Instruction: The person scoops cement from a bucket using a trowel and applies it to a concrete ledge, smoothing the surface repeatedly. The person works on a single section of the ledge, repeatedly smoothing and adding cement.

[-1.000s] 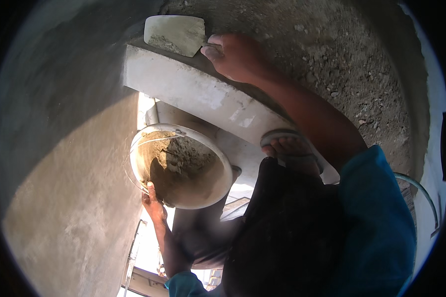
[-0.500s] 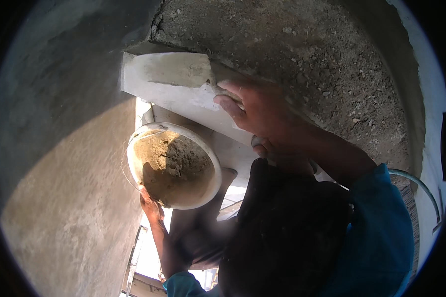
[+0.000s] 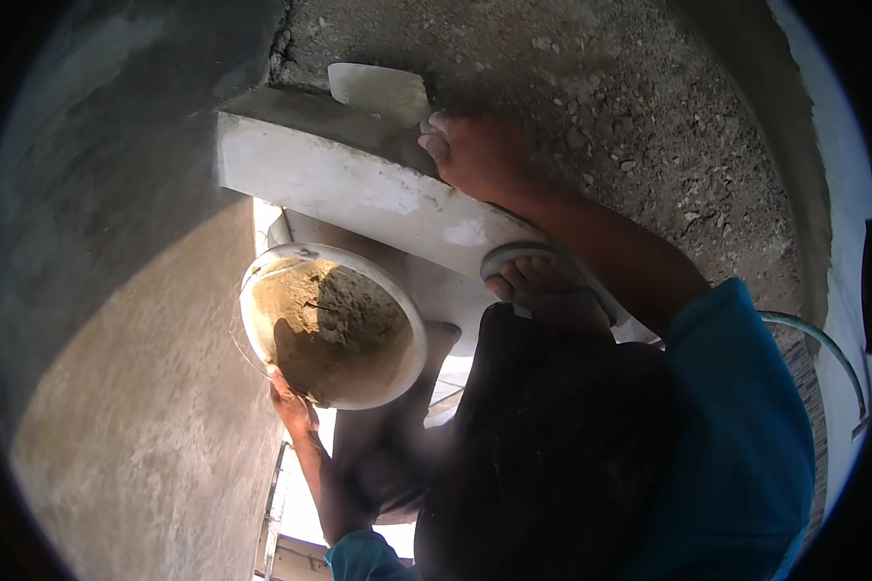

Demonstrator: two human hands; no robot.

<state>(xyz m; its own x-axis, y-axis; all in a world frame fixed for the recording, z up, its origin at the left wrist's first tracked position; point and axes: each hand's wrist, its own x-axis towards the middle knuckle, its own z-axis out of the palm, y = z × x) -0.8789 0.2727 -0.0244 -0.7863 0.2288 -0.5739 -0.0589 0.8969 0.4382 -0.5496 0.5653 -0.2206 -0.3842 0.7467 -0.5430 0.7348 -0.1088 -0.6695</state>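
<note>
My right hand [image 3: 475, 153] grips the handle of a flat plastering trowel [image 3: 378, 92], whose blade lies on top of a grey concrete ledge [image 3: 358, 189] where it meets the rough wall. My left hand [image 3: 293, 407] holds the near rim of a round white pan [image 3: 331, 324] from below. The pan is filled with brownish wet mortar. It hangs just below the ledge, next to the smooth plastered wall.
A smooth plastered wall [image 3: 136, 387] fills the left side and a rough gravelly surface [image 3: 630, 107] the upper right. My sandalled foot [image 3: 543, 281] rests on the ledge. A thin hose [image 3: 824, 349] curves at the right. Bright open space shows far below.
My right hand dipped toward the ledge front with the trowel, then rose again; the blade now rests on the ledge top. The pan has stayed about where it was.
</note>
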